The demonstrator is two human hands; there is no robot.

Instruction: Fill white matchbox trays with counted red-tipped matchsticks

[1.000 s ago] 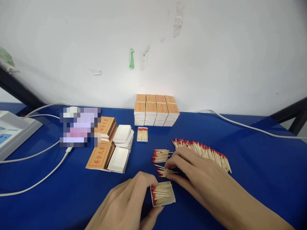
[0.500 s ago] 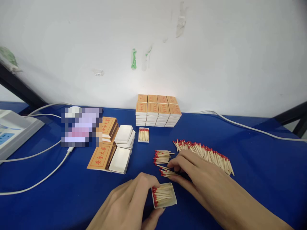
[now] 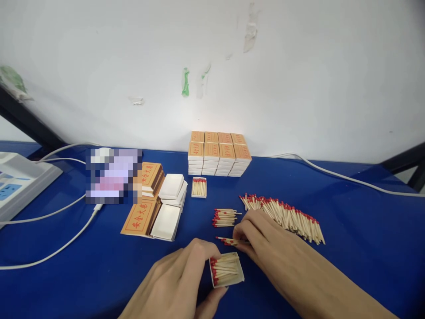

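Observation:
My left hand [image 3: 186, 274] grips a white matchbox tray [image 3: 239, 275] by its left side, thumb below and fingers above. Red-tipped matches lie inside the tray, heads toward the left. Just beyond it, my right hand [image 3: 255, 235] pinches a small bunch of matches [image 3: 229, 241] whose red heads point left; its fingertips partly hide the sticks. A small pile of matches [image 3: 226, 217] rests on the table slightly farther away. Behind my right hand spreads a long heap of matches [image 3: 285, 212], partly covered by the hand.
Stacked orange matchboxes [image 3: 219, 153] stand against the wall. In front sits a filled tray [image 3: 199, 188]. To the left are white empty trays [image 3: 167, 221], orange box sleeves [image 3: 141, 217], a blurred phone-like object [image 3: 114, 173], a charging cable [image 3: 83, 237] and a power strip [image 3: 20, 186].
My right hand's fingers have closed together, gathering the loose matches near the tray into one tight bunch. My left hand and the tray have hardly moved.

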